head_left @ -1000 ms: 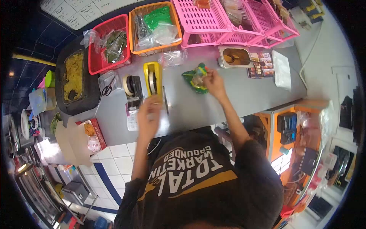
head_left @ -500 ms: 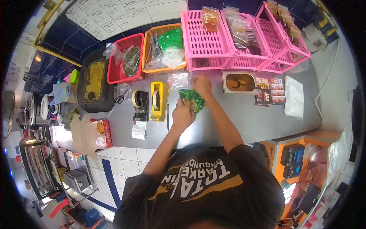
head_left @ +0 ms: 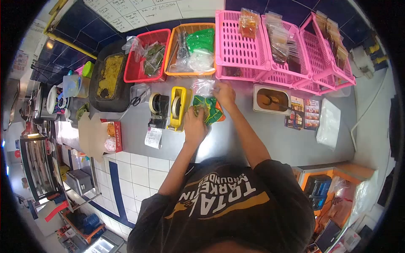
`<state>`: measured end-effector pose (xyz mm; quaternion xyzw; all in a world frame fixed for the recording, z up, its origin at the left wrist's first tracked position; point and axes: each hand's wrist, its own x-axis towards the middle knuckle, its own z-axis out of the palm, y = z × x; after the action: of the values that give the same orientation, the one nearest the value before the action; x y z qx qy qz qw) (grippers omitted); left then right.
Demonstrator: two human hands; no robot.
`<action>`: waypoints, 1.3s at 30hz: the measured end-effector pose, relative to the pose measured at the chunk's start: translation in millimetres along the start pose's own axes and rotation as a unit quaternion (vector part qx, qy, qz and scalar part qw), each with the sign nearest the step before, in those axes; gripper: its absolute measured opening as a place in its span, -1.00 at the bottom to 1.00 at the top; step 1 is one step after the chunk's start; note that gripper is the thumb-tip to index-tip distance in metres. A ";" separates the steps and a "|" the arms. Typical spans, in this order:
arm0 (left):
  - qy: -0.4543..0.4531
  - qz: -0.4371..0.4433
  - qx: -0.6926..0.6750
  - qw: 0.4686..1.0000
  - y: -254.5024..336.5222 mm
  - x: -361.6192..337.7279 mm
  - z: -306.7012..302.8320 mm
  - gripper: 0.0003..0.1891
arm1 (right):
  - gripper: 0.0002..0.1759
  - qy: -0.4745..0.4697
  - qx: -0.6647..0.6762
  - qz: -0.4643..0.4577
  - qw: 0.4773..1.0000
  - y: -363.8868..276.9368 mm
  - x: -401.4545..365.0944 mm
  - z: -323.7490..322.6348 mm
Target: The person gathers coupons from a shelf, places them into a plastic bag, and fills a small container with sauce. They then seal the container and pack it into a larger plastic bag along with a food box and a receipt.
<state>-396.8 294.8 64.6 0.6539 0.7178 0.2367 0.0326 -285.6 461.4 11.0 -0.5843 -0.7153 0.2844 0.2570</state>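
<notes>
My left hand point(head_left: 196, 126) grips the left side of a green plastic bag point(head_left: 212, 109) with a yellow pattern, its fingers closed on the crumpled film. A strip of orange shows at the bag's right edge. Just above the bag lies a clear plastic packet point(head_left: 203, 87) with pale contents. My right hand point(head_left: 225, 95) is closed, its fingertips pinched at the packet's right edge, close to the top of the bag. To the left of the left hand stands a yellow tape dispenser point(head_left: 179, 110), and beside it a black tape dispenser point(head_left: 157, 111).
Along the back stand a red basket point(head_left: 127, 71), an orange basket point(head_left: 213, 71) and pink racks point(head_left: 242, 55) of sachets. A metal tub point(head_left: 270, 100) of brown sauce with a ladle, leaflets point(head_left: 303, 113) and white plastic bags point(head_left: 328, 124) lie right. An open box point(head_left: 93, 137) sits left.
The green bag has spread wider and moved up and left toward the clear packet. My left hand shifted left with it. My right hand stays by the packet's edge. The whole view has shifted slightly.
</notes>
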 end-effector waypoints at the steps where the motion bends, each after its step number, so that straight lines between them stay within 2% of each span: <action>1: -0.001 0.000 0.006 1.000 -0.5 0.6 1.4 -0.45 | -0.88 0.029 0.005 -0.031 0.999 -0.8 -0.9 3.4; 4: -0.012 -0.002 0.020 1.000 -0.5 0.6 0.3 -0.44 | -0.75 -0.023 -0.010 0.010 1.000 -4.9 0.2 2.5; 7: -0.022 -0.004 0.022 1.000 -1.9 -1.8 -2.8 -0.43 | -0.75 -0.049 -0.028 0.016 0.998 -2.0 6.0 6.5; 10: -0.004 0.003 0.018 1.000 -4.1 -0.8 -4.3 -0.43 | -0.81 -0.011 0.017 0.007 1.000 3.3 1.6 7.9; 13: -0.001 -0.005 0.010 1.000 -4.9 -1.7 -3.1 -0.44 | -0.81 -0.029 0.053 0.045 0.997 4.6 -3.3 2.7; 16: -0.002 -0.013 0.006 1.000 -2.6 -1.1 0.2 -0.46 | -0.82 -0.012 0.036 0.024 0.999 -1.6 -3.7 0.5; 19: 0.006 -0.015 -0.018 1.000 -2.6 -0.3 -1.4 -0.50 | -0.82 -0.070 -0.022 0.003 0.997 -8.4 4.2 -1.5; 24: 0.065 -0.015 -0.167 0.984 3.5 38.0 -10.5 -0.67 | -0.87 -0.027 0.052 0.012 0.998 -0.2 5.7 9.8; 28: 0.002 -0.006 -0.178 0.984 -8.2 70.0 8.3 -0.69 | -0.88 -0.020 0.093 0.005 0.995 8.0 3.0 9.8; 30: -0.045 -0.004 -0.170 0.984 -16.0 79.6 15.0 -0.68 | -0.88 0.047 0.160 -0.027 0.986 23.6 7.5 19.1; 31: -0.041 -0.002 -0.177 0.983 -18.4 82.4 16.6 -0.68 | -0.85 0.081 0.193 -0.042 0.977 27.1 9.6 19.4; 34: -0.011 -0.002 -0.208 0.978 -20.1 83.9 18.4 -0.68 | -0.80 0.139 0.170 -0.040 0.975 29.3 -2.0 6.3; 36: 0.036 -0.009 -0.241 0.970 -15.7 82.1 13.5 -0.68 | -0.78 0.109 0.210 -0.055 0.970 -1.9 -26.0 -32.4; 39: 0.029 -0.102 -0.330 0.938 -5.7 73.8 1.7 -0.66 | -0.79 0.048 0.335 -0.062 0.939 -33.3 -60.0 -74.0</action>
<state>-412.0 365.5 80.4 0.5221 0.6629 0.4751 0.2497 -245.6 405.2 84.7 -0.4315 -0.6001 0.4627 0.4894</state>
